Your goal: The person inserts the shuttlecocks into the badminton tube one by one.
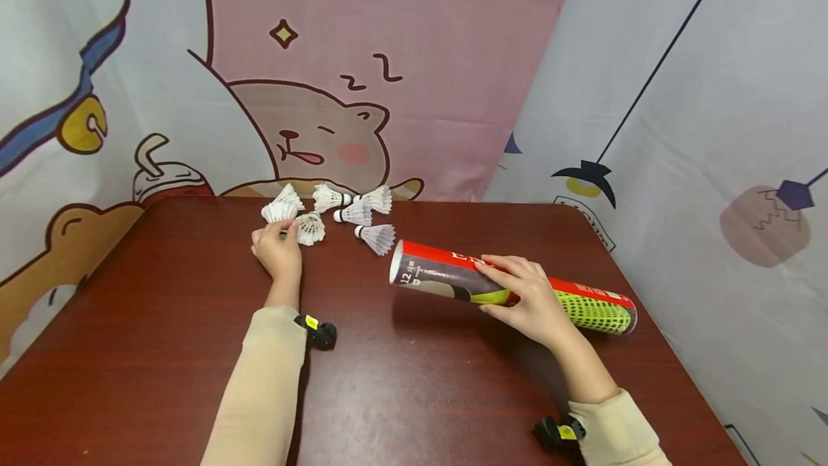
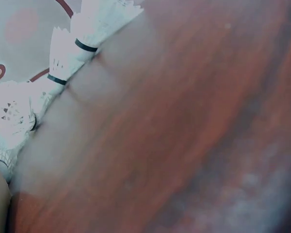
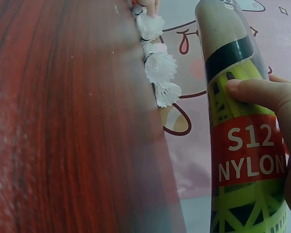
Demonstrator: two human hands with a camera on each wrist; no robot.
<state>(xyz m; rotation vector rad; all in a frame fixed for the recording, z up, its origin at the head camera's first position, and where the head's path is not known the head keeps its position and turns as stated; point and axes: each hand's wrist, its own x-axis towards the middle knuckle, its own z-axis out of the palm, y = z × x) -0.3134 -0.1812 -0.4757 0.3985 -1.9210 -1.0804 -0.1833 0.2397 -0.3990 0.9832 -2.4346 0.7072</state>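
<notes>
At the back left, my left hand (image 1: 278, 252) bends its fingers round the near end of a white shuttlecock (image 1: 277, 211); the exact contact is partly hidden by the hand. Touching its thumb side is another shuttlecock (image 1: 311, 229). My right hand (image 1: 527, 297) grips a red, grey and yellow-green shuttlecock tube (image 1: 446, 275) round its middle, thumb on the near side. The tube lies slantwise, its white-rimmed end toward the shuttlecocks and raised above the table. In the right wrist view the tube (image 3: 242, 199) reads "S12 NYLON".
Several more shuttlecocks lie along the back of the brown table (image 1: 388, 380), among them one nearest the tube (image 1: 376, 237). Behind the table's far edge hangs a cartoon-printed cloth (image 1: 453, 56). A black wrist camera (image 1: 317, 333) sits on each sleeve.
</notes>
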